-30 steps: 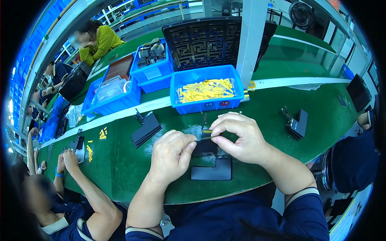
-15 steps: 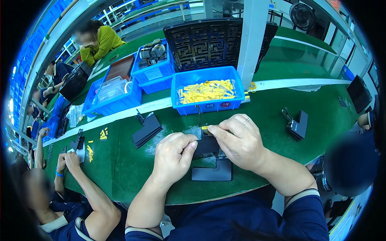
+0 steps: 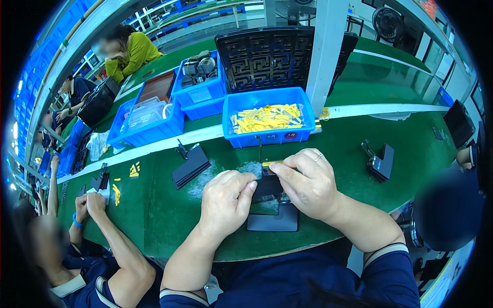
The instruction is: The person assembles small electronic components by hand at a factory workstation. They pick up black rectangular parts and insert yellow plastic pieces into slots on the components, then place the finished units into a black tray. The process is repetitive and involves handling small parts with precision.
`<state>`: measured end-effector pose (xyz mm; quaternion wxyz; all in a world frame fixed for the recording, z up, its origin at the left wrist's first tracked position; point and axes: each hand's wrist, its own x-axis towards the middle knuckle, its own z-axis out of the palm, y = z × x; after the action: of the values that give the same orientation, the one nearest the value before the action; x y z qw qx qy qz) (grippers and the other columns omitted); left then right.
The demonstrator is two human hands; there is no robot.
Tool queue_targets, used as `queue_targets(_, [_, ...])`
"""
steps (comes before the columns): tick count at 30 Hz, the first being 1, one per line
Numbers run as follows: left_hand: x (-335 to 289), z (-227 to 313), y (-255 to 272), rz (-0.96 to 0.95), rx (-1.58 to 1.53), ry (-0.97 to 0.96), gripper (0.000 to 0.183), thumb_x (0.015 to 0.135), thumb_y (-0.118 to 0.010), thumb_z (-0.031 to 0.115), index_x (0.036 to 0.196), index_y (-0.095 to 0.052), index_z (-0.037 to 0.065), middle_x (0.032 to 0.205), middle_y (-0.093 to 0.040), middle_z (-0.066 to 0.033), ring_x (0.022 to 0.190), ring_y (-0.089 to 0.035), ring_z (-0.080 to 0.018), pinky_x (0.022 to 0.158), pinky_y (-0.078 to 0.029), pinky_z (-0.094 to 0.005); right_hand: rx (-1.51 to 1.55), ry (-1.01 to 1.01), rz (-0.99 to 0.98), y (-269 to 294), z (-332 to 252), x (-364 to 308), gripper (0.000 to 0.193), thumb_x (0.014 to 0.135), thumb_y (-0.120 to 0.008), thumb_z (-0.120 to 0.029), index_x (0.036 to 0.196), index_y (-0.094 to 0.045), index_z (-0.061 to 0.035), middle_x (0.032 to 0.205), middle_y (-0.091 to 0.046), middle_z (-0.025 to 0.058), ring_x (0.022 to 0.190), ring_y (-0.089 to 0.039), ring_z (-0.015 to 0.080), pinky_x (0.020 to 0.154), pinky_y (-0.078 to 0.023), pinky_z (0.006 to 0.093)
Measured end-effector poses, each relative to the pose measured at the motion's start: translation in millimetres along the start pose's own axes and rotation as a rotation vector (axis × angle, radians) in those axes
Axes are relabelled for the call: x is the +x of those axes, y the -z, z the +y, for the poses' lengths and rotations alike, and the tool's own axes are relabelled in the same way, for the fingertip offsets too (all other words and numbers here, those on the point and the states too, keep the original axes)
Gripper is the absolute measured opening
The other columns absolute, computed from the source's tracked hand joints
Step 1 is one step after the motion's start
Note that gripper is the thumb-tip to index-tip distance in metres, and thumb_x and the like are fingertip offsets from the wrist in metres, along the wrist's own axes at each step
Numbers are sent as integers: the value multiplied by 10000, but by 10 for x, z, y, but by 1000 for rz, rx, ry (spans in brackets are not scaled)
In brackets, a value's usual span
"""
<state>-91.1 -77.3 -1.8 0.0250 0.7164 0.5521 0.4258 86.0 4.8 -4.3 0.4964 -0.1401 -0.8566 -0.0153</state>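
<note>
My left hand (image 3: 224,201) is closed, thumb and forefinger pinching the upper left edge of a dark flat piece (image 3: 266,188). Along the top of that piece lies a short yellow strip (image 3: 266,164), and my right hand (image 3: 309,180), with a ring on one finger, pinches at the strip's right end. The fingertips partly cover both strip and piece. Just below, near the table's front edge, a black L-shaped plate (image 3: 272,222) lies flat. A blue bin (image 3: 269,139) heaped with yellow strips (image 3: 267,117) stands beyond my hands.
Stacks of black L-shaped plates lie to the left (image 3: 191,167) and right (image 3: 382,163) on the green table (image 3: 328,215). A grey post (image 3: 324,56) rises behind the bin. More blue bins (image 3: 149,131) stand at far left. A co-worker's hands (image 3: 91,204) work on the left.
The whole view has shifted slightly. My hands keep nearly the same pinch on the dark piece and yellow strip, and more of the strip shows beside my right fingertips.
</note>
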Motion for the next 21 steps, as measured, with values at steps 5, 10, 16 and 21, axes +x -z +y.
queue_targets(5, [5, 17, 15, -5, -10, 12, 67, 799, -633, 72, 820, -654, 12, 660, -581, -110, 615, -572, -281, 584, -443, -373, -13, 12, 18, -10, -9, 5, 286, 634, -702, -6, 917, -665, -5, 790, -574, 63, 711, -569, 222, 637, -450, 348])
queue_targets(10, [-18, 14, 7, -11, -5, 18, 69, 798, -638, 76, 822, -653, 13, 669, -585, -115, 621, -577, -286, 588, -446, -378, -4, 19, 1, -18, -25, 7, 292, 644, -691, -9, 935, -667, -9, 792, -573, 65, 731, -568, 226, 646, -452, 347])
queue_targets(16, [-10, 27, -6, -26, 20, -16, 49, 795, -633, 64, 812, -643, 19, 662, -577, -112, 622, -573, -296, 583, -446, -391, -28, 48, -34, -34, -18, -17, 265, 681, -659, -41, 944, -670, -5, 797, -589, 66, 727, -571, 220, 662, -457, 349])
queue_targets(21, [-15, 42, -21, -10, 31, -22, 34, 785, -635, 49, 806, -639, 21, 657, -571, -112, 613, -566, -299, 577, -443, -397, -19, 84, -18, -40, 12, -25, 255, 692, -645, -60, 939, -672, -1, 800, -601, 65, 719, -572, 216, 667, -456, 351])
